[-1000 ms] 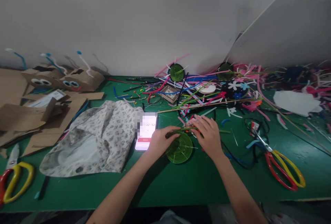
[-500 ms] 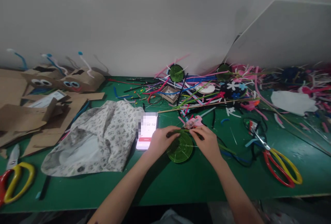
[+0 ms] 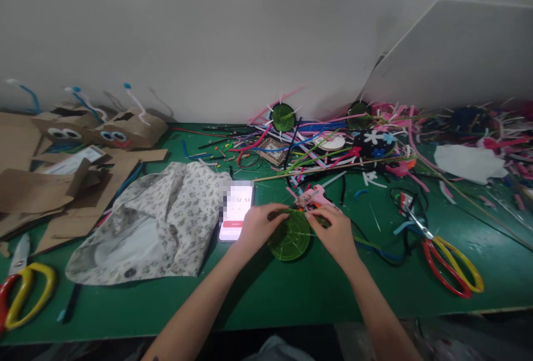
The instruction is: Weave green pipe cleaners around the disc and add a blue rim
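A round green disc (image 3: 288, 237) lies on the green table (image 3: 291, 294) in front of me. My left hand (image 3: 258, 226) rests at its left edge, fingers closed on a thin dark green stem (image 3: 280, 213) that runs across the disc's top. My right hand (image 3: 333, 229) is at the disc's right edge, fingers pinched on the other end of that stem. A pink glue gun (image 3: 313, 199) lies just beyond my right hand. A phone (image 3: 236, 210) with a lit screen lies left of my left hand.
A flowered cloth (image 3: 154, 227) lies to the left, with cardboard pieces (image 3: 62, 183) beyond it. Red-and-yellow scissors (image 3: 452, 264) lie at right, another pair (image 3: 25, 289) at far left. A heap of coloured pipe cleaners and sticks (image 3: 333, 144) fills the back. A white wall panel (image 3: 208, 44) stands behind.
My right hand has drawn back toward me from over the glue gun to the disc's right edge, uncovering the glue gun. My left hand has stayed on the stem.
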Available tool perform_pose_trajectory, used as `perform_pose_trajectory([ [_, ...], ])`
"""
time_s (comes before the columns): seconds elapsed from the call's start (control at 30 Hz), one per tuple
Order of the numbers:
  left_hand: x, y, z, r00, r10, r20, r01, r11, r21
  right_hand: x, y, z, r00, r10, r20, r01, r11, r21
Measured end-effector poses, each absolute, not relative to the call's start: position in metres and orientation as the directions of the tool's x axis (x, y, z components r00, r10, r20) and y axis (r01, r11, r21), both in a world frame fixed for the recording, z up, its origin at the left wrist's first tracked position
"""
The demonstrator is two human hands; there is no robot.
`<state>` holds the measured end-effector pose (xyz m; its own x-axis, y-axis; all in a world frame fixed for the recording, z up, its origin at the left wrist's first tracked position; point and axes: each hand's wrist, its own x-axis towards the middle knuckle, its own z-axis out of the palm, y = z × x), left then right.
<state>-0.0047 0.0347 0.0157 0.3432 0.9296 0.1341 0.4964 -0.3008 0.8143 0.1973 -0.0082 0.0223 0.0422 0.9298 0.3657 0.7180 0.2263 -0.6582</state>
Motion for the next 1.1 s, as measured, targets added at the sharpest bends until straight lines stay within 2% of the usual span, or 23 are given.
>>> perform_pose_trajectory([
  [0.53, -0.006, 0.035, 0.016, 0.343, 0.932, 0.113, 0.505, -0.285, 0.815, 0.185, -0.013, 0.022, 0.131, 0.887, 0.443, 0.712, 0.226, -0.665],
  [1.1, -0.006, 0.036, 0.015, 0.297, 0.948, 0.111, 0.522, -0.258, 0.813, 0.182, -0.002, 0.015, 0.04, 0.904, 0.427, 0.723, 0.269, -0.637],
])
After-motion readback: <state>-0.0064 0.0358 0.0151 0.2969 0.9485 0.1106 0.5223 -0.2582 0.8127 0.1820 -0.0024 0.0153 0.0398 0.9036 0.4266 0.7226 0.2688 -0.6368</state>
